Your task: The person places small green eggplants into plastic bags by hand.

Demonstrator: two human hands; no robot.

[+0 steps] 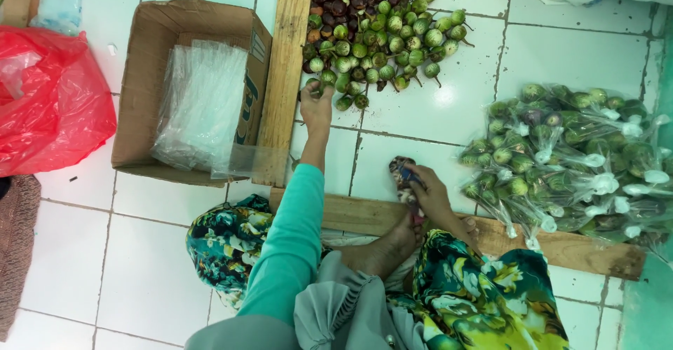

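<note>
Floral-skirted knees nearest the lens, and both hands out working over the white tiled floor.
Right hand sits low by the wooden plank, fingers clamped on a small filled bag, seemingly pinching its neck so nothing spills. Left hand stretches farther along the upright plank, fingers closed round a small green eggplant at the near edge of the loose pile, which the planks pen in. Finished bags heap up on the right; a cardboard box of clear plastic bags waits within reach on the left.
</note>
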